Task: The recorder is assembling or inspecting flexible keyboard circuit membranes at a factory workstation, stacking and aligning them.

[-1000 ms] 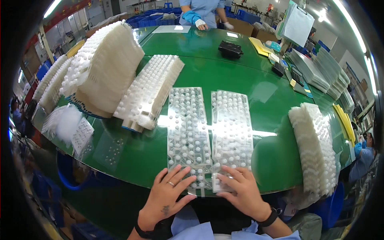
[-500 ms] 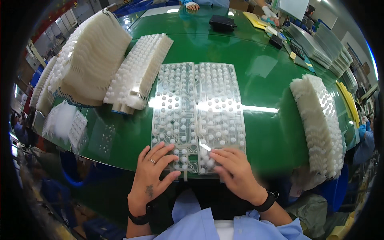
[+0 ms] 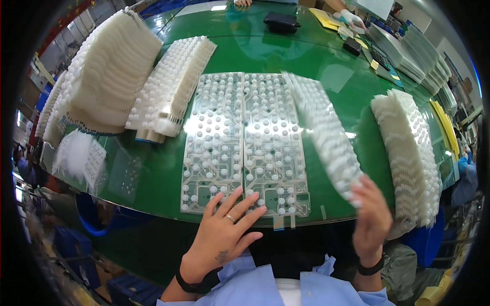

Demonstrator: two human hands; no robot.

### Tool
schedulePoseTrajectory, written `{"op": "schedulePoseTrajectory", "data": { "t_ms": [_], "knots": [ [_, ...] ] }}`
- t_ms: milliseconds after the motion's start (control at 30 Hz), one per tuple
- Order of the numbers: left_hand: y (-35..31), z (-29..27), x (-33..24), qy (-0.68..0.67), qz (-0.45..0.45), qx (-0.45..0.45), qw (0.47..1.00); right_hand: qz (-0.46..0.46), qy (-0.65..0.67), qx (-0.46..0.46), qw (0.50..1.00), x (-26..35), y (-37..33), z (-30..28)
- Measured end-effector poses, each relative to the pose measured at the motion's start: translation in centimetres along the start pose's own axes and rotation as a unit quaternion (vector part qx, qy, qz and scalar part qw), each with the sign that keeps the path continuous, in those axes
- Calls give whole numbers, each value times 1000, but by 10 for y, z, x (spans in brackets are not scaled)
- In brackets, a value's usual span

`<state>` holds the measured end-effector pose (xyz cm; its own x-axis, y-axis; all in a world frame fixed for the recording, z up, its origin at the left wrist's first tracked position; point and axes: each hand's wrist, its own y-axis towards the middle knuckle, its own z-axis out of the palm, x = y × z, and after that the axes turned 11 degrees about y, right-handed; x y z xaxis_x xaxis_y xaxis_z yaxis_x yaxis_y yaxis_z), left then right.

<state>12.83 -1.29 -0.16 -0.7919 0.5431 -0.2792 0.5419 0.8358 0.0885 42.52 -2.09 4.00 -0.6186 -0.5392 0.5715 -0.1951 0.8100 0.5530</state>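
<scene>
Side by side on the green table lie two keyboard membrane sheets, a left one (image 3: 212, 148) and a right one (image 3: 270, 148), clear with printed traces and white domes. My left hand (image 3: 224, 232) lies over their near ends, fingers spread, fingertips touching the sheets near the seam. To the right, my right hand (image 3: 371, 219) grips the near end of a white domed sheet (image 3: 326, 132), which is tilted and smeared by motion. A short tab with a blue end (image 3: 278, 223) pokes past the near table edge.
Tall stacks of domed sheets (image 3: 107, 76) stand at the left, beside a shorter stack (image 3: 171, 84). Another stack (image 3: 408, 158) stands at the right. A black pouch (image 3: 282, 22) lies at the far side, where a co-worker's gloved hand (image 3: 352, 19) reaches over yellow papers (image 3: 325, 19).
My right hand has moved right and lifted a domed sheet off the right-hand membrane sheet. My left hand has shifted right over the seam. The two sheets on the table sit slightly farther left.
</scene>
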Motion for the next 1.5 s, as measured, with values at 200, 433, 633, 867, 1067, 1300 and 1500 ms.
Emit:
{"op": "schedulePoseTrajectory", "data": {
  "t_ms": [200, 433, 633, 867, 1067, 1300, 1500],
  "knots": [
    [-8, 4, 8, -1, -6, -38, 999, 91, 5, 159, 983, -8, -40, 46],
    [-18, -10, 30, -25, -12, -156, 987, 102, -55, 169, 979, 3, -39, 55],
    [-91, -53, 148, 119, -376, -316, 863, 122, -69, 202, 969, 6, -29, 51],
    [-133, -36, 172, 159, -388, -236, 877, 86, -63, 213, 971, 1, -30, 51],
    [-101, -60, 95, 34, -364, -336, 868, 76, 15, 88, 993, 4, -34, 33],
    [-34, -29, -10, -336, -50, -37, 940, 160, 297, 125, 933, 49, -10, 35],
    [16, -2, -52, -351, 22, -44, 935, 362, 396, 39, 843, 40, -67, 22]
  ]
}}
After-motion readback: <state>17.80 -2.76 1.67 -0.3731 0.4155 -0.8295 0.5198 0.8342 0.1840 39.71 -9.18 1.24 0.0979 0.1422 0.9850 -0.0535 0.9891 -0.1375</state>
